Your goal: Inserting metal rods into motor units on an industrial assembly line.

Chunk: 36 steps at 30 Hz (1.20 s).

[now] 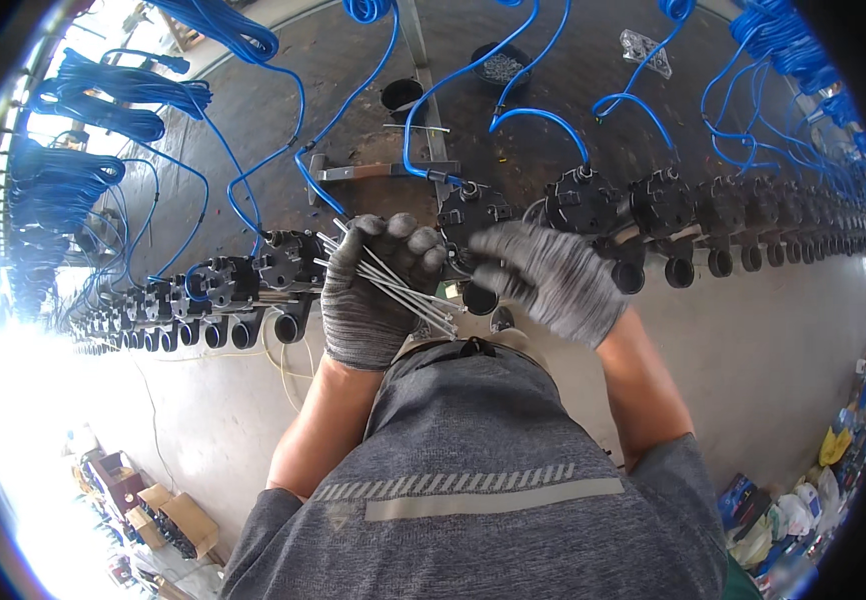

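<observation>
My left hand (365,300), in a grey knitted glove, is closed around a bundle of white cable ties (415,296), whose ends stick out on both sides of the palm. My gloved right hand (558,280) hovers just to the right with its fingers stretched leftward and apart, and no held thing shows in it. Both hands are in front of a black round-bodied unit (475,208) with a pipe-like outlet below. A blue cable (408,135) runs up from this unit. Part of the unit is hidden by my right fingers.
A long row of similar black units (665,205) stretches to both sides, with coiled blue cables (133,80) hanging beyond. On the dark surface ahead stand a black cup (402,95) and a bowl of small metal parts (501,66). Cardboard boxes (188,522) lie at lower left.
</observation>
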### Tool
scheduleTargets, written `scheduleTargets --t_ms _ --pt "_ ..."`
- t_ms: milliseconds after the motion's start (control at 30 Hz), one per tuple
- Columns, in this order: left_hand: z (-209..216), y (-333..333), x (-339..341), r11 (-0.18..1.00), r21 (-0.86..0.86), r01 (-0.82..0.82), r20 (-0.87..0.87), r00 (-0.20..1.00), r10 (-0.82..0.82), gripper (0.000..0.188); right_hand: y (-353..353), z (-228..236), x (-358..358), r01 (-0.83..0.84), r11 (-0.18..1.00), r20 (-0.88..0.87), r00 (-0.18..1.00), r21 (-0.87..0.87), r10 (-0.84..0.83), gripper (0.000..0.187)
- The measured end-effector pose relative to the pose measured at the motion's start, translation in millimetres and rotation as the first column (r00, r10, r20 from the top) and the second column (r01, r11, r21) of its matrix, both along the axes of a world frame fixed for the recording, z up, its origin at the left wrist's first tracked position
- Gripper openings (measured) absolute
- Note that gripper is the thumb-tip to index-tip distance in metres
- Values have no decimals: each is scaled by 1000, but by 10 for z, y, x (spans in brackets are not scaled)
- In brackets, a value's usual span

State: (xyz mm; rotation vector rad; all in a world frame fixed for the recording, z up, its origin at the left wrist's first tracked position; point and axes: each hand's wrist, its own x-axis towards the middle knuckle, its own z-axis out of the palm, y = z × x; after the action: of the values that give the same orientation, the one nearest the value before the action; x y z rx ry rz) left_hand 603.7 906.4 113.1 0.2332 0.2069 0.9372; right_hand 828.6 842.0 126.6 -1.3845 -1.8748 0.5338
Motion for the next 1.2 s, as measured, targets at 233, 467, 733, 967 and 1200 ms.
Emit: scheduleTargets --t_ms 233,467,733,967,1200 --pt "-13 -7 89 999 -49 -1 -73 997 -2 20 -224 -220 -204 -40 992 -258 966 -119 8 22" --pt "-82 -23 83 993 -87 -77 -145 987 64 21 -158 10 344 197 967 -699 669 -160 -252 13" --pt "-6 -231 300 973 121 196 -809 587 -18 35 -201 -163 350 79 990 -854 502 -114 -138 23" --pt "1 -334 359 943 110 314 -840 537 -81 26 -295 -176 532 -16 996 -870 488 -88 -69 27" --pt "-109 -375 485 934 91 345 -756 635 -161 30 -381 314 931 -62 962 -531 843 -265 -92 24"
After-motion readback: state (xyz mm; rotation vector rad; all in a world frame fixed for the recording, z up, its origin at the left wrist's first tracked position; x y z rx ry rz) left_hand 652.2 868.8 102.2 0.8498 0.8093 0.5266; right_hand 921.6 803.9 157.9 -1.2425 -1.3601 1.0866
